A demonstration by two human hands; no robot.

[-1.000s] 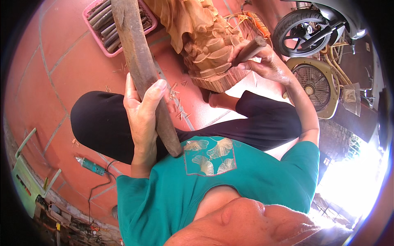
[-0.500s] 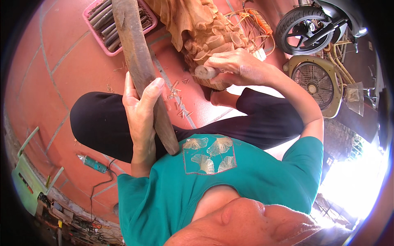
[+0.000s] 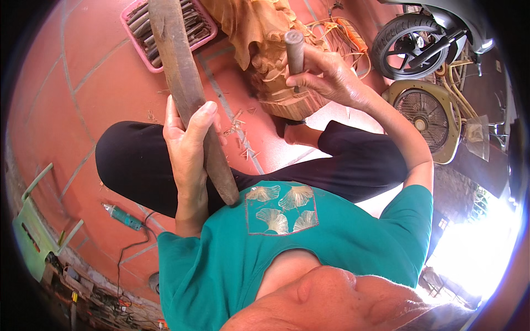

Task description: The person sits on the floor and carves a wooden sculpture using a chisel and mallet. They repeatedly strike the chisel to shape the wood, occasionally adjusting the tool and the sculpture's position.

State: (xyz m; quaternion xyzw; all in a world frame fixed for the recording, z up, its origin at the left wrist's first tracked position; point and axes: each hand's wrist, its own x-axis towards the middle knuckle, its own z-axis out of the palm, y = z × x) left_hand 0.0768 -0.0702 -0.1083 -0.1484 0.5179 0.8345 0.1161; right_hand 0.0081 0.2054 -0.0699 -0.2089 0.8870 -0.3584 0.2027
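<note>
My left hand is wrapped round a long, worn wooden mallet, shaped like a flat club. Its narrow end rests near my shirt and its broad end points away from me. In my right hand is a carving chisel, gripped by its round handle, which stands nearly upright; the blade cannot be made out. Just beyond that hand lies a large carved wood piece with flowing folds and rounded shapes. Its near end shows a paler cut surface.
A pink basket of chisels sits at the far left. Wood chips lie on the tiles before my crossed legs. To the right stand a fan and a motorbike wheel. An orange power strip, a teal power tool and a green chair surround me.
My right hand has risen slightly and tilted the chisel, so its handle now stands more upright. The view has shifted a little; my left hand still holds the mallet in much the same place.
</note>
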